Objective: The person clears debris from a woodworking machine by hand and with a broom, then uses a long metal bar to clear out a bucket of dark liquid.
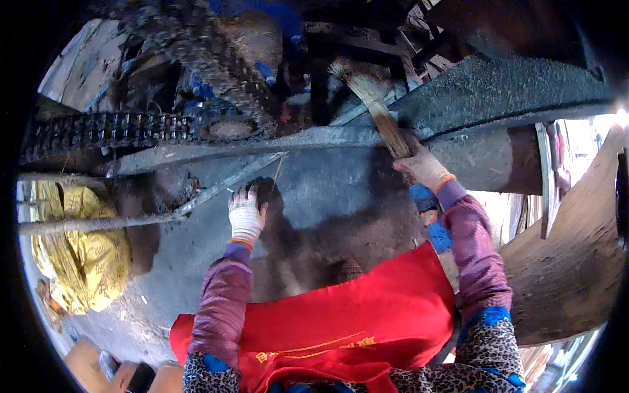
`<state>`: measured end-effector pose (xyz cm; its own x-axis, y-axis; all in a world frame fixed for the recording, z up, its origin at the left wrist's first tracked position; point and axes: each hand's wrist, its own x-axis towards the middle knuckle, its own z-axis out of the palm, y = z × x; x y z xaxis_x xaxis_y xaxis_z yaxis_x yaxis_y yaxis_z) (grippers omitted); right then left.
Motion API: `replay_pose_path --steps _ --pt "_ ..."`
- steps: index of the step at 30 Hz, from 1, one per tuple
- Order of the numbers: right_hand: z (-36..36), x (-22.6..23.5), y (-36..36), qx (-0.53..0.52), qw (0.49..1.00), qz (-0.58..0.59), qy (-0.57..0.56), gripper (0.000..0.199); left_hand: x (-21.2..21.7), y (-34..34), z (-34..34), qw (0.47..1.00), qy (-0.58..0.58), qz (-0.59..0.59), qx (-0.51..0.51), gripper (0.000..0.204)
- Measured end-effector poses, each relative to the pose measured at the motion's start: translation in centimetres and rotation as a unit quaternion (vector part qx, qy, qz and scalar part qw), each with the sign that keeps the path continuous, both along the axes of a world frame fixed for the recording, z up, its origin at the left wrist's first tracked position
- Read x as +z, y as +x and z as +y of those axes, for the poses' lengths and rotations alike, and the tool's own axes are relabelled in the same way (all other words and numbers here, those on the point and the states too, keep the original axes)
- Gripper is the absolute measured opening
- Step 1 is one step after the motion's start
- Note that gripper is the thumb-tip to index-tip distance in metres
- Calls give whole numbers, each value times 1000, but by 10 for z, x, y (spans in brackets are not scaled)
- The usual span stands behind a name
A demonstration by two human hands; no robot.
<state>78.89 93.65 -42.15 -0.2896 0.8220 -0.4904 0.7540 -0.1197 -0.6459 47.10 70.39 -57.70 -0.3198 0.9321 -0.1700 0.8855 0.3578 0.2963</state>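
Observation:
My right hand (424,169), in a whitish work glove with an orange cuff, is wrapped round the lower end of a straw hand broom (379,111). The broom slants up and to the left, its frayed tip over the dark machinery. My left hand (246,215), in a matching glove with darkened fingertips, hangs over the grey floor with its thumb apart from the fingers. Close by its thumb is a thin stick (278,171); I see no grip on it. A metal rail (314,137) of the machine runs across, beyond both hands.
Beyond the rail are a dark roller chain (124,128) and a broad grey dusty panel (498,85). A yellow sack (92,245) lies at left, behind a bar (111,224). A large curved brown sheet (563,262) stands at right. My red apron (354,301) spreads below.

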Motion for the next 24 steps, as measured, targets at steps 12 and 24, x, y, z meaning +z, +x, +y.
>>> replay_pose_path --steps 12,24 --pt "-14 41 11 -14 991 81 -104 90 -32 2 28 995 18 95 -6 79" --pt "24 -32 -82 -163 936 307 -60 48 -21 3 47 992 -71 98 -36 83"
